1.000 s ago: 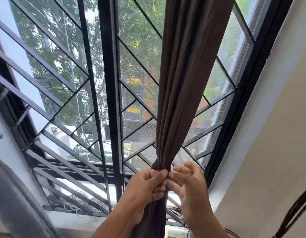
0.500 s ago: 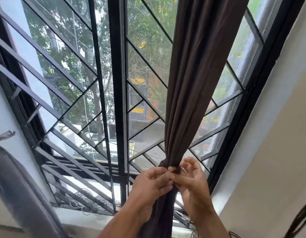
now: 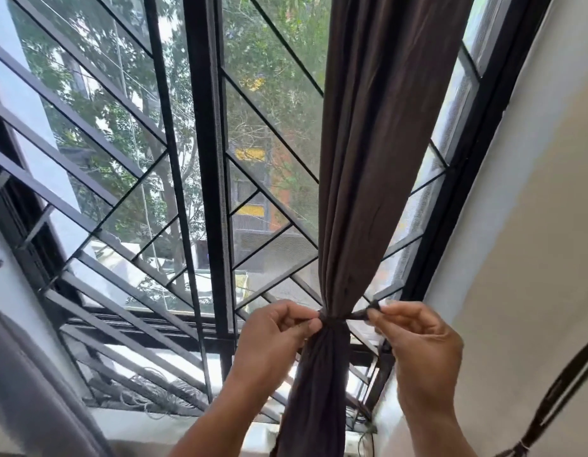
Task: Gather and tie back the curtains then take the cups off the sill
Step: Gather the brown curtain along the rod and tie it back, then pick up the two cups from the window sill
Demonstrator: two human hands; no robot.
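Observation:
A dark brown curtain (image 3: 368, 159) hangs in front of the right half of the window, gathered into a narrow bunch at about sill height. A thin dark tie (image 3: 358, 314) circles the bunch there. My left hand (image 3: 279, 334) pinches the tie's left end right against the fabric. My right hand (image 3: 418, 344) pinches the other end, pulled out taut to the right. No cups show in this view.
Black window frame and slanted metal grille bars (image 3: 207, 159) fill the view behind. A grey curtain (image 3: 28, 390) hangs at the lower left. The white sill (image 3: 174, 427) runs below, with loose wires on it. A beige wall (image 3: 533, 258) and a dark cord (image 3: 556, 397) are on the right.
My hands, held close together at the bunch before, have drawn apart. The right hand has pulled the tie's end out to the right, tightening it round the curtain.

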